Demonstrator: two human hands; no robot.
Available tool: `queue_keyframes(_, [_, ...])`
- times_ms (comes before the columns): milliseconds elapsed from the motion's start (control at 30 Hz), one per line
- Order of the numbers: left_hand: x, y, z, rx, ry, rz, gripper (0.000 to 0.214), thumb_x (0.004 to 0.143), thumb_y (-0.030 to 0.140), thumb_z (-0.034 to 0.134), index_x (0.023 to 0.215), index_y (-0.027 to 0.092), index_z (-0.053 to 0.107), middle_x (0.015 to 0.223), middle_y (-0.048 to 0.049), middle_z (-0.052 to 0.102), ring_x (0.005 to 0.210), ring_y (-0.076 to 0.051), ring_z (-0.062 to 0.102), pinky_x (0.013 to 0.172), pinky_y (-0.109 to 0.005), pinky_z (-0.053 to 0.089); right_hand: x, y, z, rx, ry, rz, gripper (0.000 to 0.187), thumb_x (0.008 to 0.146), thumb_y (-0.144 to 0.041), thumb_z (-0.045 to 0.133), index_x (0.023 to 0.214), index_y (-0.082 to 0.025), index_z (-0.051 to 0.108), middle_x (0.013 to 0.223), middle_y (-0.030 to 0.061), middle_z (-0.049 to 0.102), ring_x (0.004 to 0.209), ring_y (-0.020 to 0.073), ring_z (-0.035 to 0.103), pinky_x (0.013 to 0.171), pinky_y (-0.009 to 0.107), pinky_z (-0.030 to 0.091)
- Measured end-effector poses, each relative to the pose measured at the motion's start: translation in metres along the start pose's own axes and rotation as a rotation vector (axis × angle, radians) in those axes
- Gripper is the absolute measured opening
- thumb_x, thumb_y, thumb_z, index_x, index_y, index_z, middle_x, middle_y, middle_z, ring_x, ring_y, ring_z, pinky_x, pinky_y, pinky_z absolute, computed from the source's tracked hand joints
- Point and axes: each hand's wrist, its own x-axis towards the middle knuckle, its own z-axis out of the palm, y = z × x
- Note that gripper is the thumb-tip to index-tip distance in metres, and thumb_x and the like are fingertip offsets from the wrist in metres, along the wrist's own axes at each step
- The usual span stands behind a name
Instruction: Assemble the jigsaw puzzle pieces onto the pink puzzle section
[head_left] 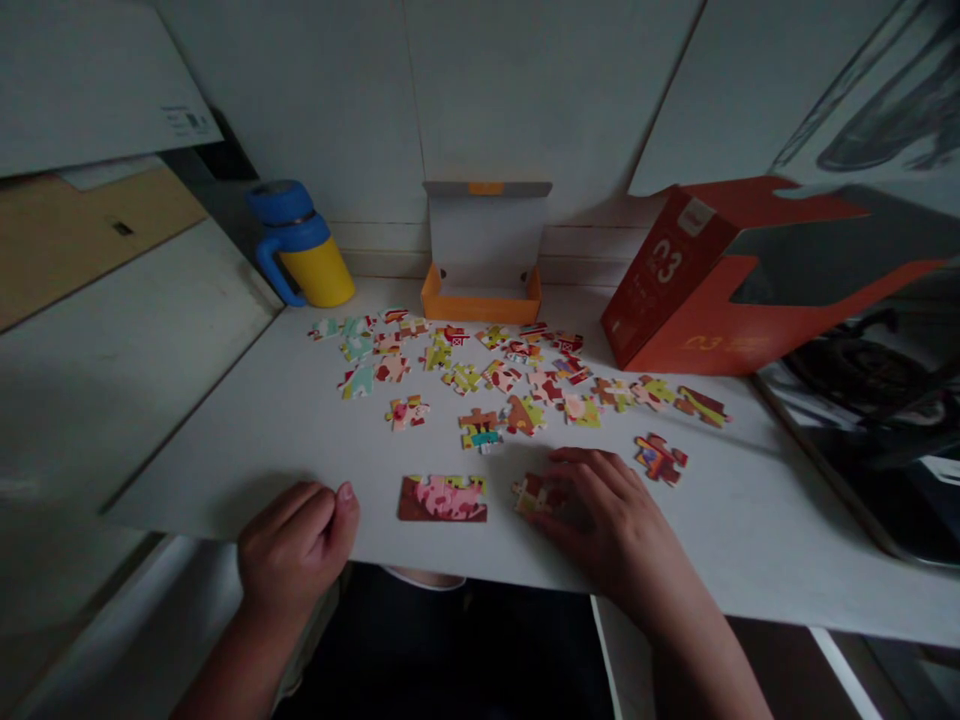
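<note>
My left hand [300,545] rests in a loose fist at the table's front edge, nothing visible in it. My right hand [607,515] curls its thumb and fingers around a brown, red and cream jigsaw puzzle piece [534,494] at the table surface; the palm side hides part of it. Between the hands lies a joined strip of puzzle [444,498] with a pink, spotted picture. A red and purple piece [661,459] sits beyond my right hand, to its right. Just behind the strip are a brown and yellow-green piece [480,428] and a brown one [524,414].
Several loose pieces [460,377] spread across the white table [300,440]. Behind them stands an open orange box [481,308]. A blue and yellow jug [319,270] is at the back left, a large red-orange box [697,310] at the right, beside a black stove [885,460].
</note>
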Motion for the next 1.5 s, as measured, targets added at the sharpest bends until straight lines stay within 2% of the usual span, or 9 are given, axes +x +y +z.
queue_keyframes(133, [0.001,0.001,0.0,-0.006,0.011,0.002,0.045,0.094,0.008,0.071,0.067,0.024,0.04,0.061,0.0042,0.042,0.057,-0.015,0.042,0.059,-0.037,0.033,0.0,0.002,0.003,-0.069,0.052,0.04,0.034,0.103,-0.042,0.073,0.129,-0.022,0.066,0.13,0.013,0.071,0.12,0.0326,0.063,0.1,0.05,0.055])
queue_keyframes(367, [0.003,0.003,-0.001,-0.009,0.01,0.001,0.045,0.094,0.007,0.071,0.067,0.023,0.038,0.061,0.0044,0.04,0.056,-0.014,0.041,0.058,-0.036,0.031,0.001,-0.001,0.0,-0.115,-0.012,0.034,0.048,0.094,-0.057,0.081,0.127,-0.025,0.071,0.129,0.013,0.071,0.118,0.0353,0.063,0.1,0.054,0.054])
queue_keyframes(667, [0.004,0.004,-0.001,0.009,0.01,-0.004,0.044,0.094,0.009,0.071,0.066,0.023,0.04,0.06,0.0039,0.043,0.056,-0.014,0.042,0.058,-0.036,0.032,0.003,-0.003,-0.002,-0.108,-0.044,0.053,0.036,0.096,-0.045,0.081,0.127,-0.027,0.074,0.131,0.0128,0.072,0.118,0.0347,0.064,0.098,0.054,0.055])
queue_keyframes(1033, [0.002,0.002,0.001,0.007,0.006,0.004,0.044,0.094,0.007,0.071,0.068,0.024,0.04,0.061,0.0041,0.042,0.057,-0.015,0.042,0.059,-0.037,0.033,0.003,-0.002,0.0,-0.094,-0.038,0.065,0.031,0.102,-0.042,0.074,0.127,-0.025,0.073,0.132,0.0118,0.071,0.118,0.0327,0.064,0.1,0.053,0.054])
queue_keyframes(1200, [0.003,0.003,0.0,-0.004,0.014,0.004,0.045,0.094,0.007,0.071,0.067,0.024,0.039,0.06,0.0044,0.041,0.056,-0.015,0.041,0.058,-0.037,0.032,0.004,0.0,0.004,-0.156,0.044,0.11,0.033,0.103,-0.033,0.067,0.135,-0.025,0.068,0.132,0.0131,0.07,0.119,0.0347,0.064,0.1,0.055,0.055])
queue_keyframes(1333, [0.001,0.002,0.0,-0.007,0.022,-0.008,0.045,0.093,0.008,0.072,0.066,0.024,0.04,0.06,0.0043,0.041,0.056,-0.015,0.042,0.059,-0.036,0.033,0.002,-0.001,0.007,-0.339,0.167,0.273,0.037,0.099,-0.026,0.063,0.136,-0.025,0.066,0.134,0.0149,0.069,0.12,0.042,0.061,0.097,0.064,0.054])
queue_keyframes(1400, [-0.001,0.001,0.001,-0.001,0.029,-0.013,0.044,0.093,0.008,0.072,0.067,0.024,0.04,0.06,0.0041,0.043,0.057,-0.015,0.043,0.059,-0.036,0.033,0.001,-0.001,0.008,-0.386,0.218,0.329,0.038,0.099,-0.025,0.061,0.136,-0.025,0.066,0.133,0.0159,0.069,0.123,0.0444,0.059,0.094,0.065,0.055])
queue_keyframes(1500, [-0.002,0.0,0.001,-0.003,0.035,-0.012,0.044,0.094,0.009,0.072,0.067,0.024,0.041,0.06,0.0038,0.044,0.057,-0.015,0.044,0.06,-0.036,0.034,-0.001,0.005,0.005,-0.369,0.256,0.308,0.033,0.101,-0.024,0.058,0.132,-0.025,0.068,0.128,0.016,0.07,0.123,0.0424,0.06,0.095,0.063,0.054])
